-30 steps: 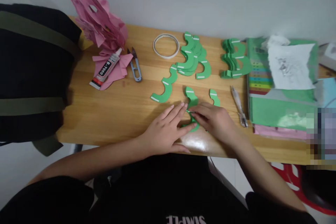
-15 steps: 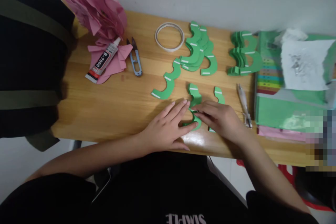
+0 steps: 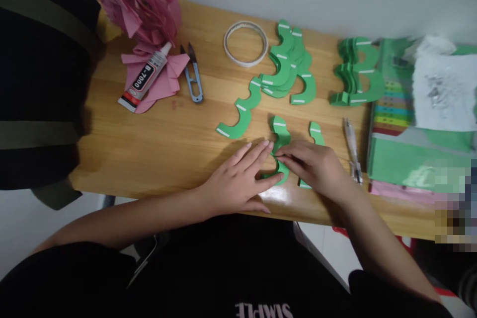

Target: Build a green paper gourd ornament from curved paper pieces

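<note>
My left hand lies flat with fingers spread on a green S-shaped paper piece near the table's front edge. Pressed against the same piece from the right, my right hand has its fingertips pinched at the middle of the piece; what they pinch is too small to make out. A second small green piece sticks out behind my right hand. Another green S-piece lies just left of these.
Behind are two stacks of green pieces, a tape roll, thread snips, a B-7000 glue tube on pink paper, a pen, coloured paper packs at right, and a black bag at left.
Both hands keep the same pose on the green piece. The camera has shifted, so the tabletop appears a little higher and further right in view.
</note>
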`<move>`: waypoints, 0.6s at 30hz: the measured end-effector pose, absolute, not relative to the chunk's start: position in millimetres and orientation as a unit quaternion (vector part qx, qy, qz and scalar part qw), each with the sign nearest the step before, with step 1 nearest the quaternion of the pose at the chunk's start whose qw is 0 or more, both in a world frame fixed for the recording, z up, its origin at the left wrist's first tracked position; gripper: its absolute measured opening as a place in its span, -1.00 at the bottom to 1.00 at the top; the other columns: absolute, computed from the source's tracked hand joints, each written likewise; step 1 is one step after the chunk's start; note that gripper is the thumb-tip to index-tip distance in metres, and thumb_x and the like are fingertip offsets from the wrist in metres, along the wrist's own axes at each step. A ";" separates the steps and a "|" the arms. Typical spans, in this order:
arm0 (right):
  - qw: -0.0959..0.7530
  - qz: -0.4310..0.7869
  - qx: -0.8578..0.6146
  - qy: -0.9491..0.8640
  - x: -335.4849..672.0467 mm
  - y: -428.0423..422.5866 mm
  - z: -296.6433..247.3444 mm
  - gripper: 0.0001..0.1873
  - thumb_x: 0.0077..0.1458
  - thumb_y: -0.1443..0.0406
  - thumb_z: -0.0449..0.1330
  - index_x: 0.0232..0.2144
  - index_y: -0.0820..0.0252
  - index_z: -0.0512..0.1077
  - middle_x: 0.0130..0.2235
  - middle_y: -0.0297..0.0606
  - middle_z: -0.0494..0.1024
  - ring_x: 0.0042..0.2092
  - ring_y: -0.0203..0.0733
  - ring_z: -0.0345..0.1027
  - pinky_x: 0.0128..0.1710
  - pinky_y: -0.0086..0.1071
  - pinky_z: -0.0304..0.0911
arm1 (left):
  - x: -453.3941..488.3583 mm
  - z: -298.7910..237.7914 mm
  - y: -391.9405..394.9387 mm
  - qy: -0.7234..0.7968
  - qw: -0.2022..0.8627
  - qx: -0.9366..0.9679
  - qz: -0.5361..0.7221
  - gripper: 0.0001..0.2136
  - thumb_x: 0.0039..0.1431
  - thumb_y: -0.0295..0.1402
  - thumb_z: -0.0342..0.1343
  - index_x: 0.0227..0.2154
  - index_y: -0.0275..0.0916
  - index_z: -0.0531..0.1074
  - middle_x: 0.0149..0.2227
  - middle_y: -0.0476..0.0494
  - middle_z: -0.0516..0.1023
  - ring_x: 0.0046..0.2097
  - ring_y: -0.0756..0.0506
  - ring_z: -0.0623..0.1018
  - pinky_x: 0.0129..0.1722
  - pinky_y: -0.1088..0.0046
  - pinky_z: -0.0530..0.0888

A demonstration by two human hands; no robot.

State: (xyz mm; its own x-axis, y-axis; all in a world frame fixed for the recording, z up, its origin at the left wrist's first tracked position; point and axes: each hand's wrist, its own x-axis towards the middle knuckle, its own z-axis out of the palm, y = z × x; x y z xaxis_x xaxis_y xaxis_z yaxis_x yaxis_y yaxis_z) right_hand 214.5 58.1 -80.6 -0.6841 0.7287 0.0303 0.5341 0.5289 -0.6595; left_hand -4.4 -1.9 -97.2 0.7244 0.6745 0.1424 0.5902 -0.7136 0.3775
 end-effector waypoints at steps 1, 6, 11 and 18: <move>0.151 0.314 -0.365 -0.863 213.9 58.8 -81.2 -0.87 0.24 0.29 0.11 -0.26 0.15 0.46 -0.30 -0.26 0.59 -0.31 -0.24 0.47 -0.33 -0.39 0.33 | -4.4 -97.2 -2.0 0.345 0.155 0.916 0.135 -0.33 0.05 0.16 0.12 0.15 -0.13 0.31 0.34 -0.44 0.07 0.35 -0.41 0.11 0.25 0.01 0.17; 0.124 0.297 -0.364 -0.874 209.7 62.6 -81.4 -0.84 0.27 0.29 0.05 -0.28 0.16 0.43 -0.33 -0.22 0.58 -0.32 -0.20 0.47 -0.35 -0.37 0.32 | -4.2 -97.6 -2.4 0.345 0.157 0.915 0.135 -0.34 0.06 0.16 0.11 0.15 -0.12 0.31 0.34 -0.37 0.09 0.36 -0.38 0.09 0.25 0.00 0.18; 0.090 0.288 -0.374 -0.877 210.2 62.9 -79.4 -0.82 0.28 0.27 -0.01 -0.28 0.15 0.39 -0.31 -0.18 0.56 -0.30 -0.16 0.47 -0.34 -0.34 0.32 | -3.8 -99.2 -2.2 0.345 0.165 0.914 0.136 -0.36 0.08 0.13 0.13 0.14 -0.12 0.32 0.35 -0.36 0.07 0.36 -0.39 0.08 0.27 -0.01 0.16; 0.127 0.330 -0.383 -0.853 222.4 58.0 -74.0 -0.88 0.26 0.26 0.04 -0.31 0.13 0.33 -0.39 -0.29 0.51 -0.42 -0.26 0.40 -0.43 -0.42 0.26 | -4.7 -98.3 -2.4 0.347 0.169 0.912 0.142 -0.37 0.08 0.11 0.14 0.14 -0.13 0.32 0.36 -0.40 0.04 0.36 -0.40 0.10 0.25 0.00 0.18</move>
State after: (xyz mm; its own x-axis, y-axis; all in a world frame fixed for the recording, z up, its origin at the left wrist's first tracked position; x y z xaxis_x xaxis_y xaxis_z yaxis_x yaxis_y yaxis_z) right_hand 222.4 58.0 -74.0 -0.6740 0.7378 -0.0372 0.5705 0.4879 -0.6607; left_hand -4.7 -2.4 -98.3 0.7190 0.6805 0.1415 0.5844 -0.7021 0.4068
